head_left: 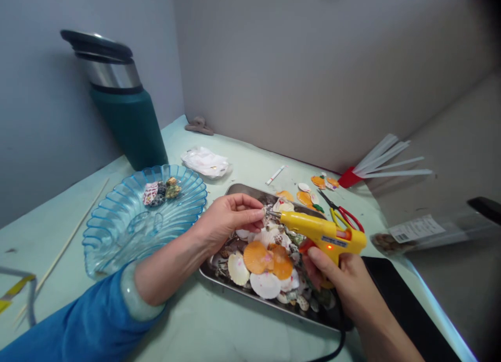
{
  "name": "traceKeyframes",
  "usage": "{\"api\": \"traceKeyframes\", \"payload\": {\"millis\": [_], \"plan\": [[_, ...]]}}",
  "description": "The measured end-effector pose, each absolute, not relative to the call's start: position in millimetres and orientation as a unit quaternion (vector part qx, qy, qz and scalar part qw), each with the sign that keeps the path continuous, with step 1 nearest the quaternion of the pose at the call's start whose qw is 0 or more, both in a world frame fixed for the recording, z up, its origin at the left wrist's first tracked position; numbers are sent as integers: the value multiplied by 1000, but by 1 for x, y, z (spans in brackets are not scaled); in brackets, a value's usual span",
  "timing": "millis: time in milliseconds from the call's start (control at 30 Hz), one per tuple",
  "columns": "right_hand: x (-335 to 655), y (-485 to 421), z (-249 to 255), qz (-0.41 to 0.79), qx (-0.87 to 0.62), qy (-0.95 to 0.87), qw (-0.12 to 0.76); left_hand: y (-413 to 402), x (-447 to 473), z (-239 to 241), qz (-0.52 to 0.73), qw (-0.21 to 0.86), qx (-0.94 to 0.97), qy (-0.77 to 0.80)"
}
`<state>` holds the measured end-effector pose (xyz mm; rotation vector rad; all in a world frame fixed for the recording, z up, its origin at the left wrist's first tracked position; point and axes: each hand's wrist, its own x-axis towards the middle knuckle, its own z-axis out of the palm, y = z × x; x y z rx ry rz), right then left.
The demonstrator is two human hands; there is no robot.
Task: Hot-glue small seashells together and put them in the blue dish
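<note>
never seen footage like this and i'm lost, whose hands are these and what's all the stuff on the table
No machine here: one camera worn on a person's head looks down at their own bare hands. The left hand pinches a small shell at its fingertips. The right hand grips a yellow glue gun, nozzle right at that shell, an orange light glowing on its side. Under them a metal tray holds many shells. Left of it stands a blue glass dish with a few shells; behind the tray lie scissors and white glue sticks. A green flask stands at the back left.
</note>
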<state>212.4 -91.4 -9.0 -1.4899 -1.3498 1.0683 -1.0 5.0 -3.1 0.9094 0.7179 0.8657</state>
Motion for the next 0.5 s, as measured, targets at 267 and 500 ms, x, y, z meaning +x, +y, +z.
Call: {"api": "traceKeyframes", "payload": {"millis": [267,500], "plan": [[214,-90,-10,447,-587,-531,418,4,-1,-1,381,756,404,347],[214,-91,-9,456,-588,-531,405,4,-1,-1,378,761,402,342]]}}
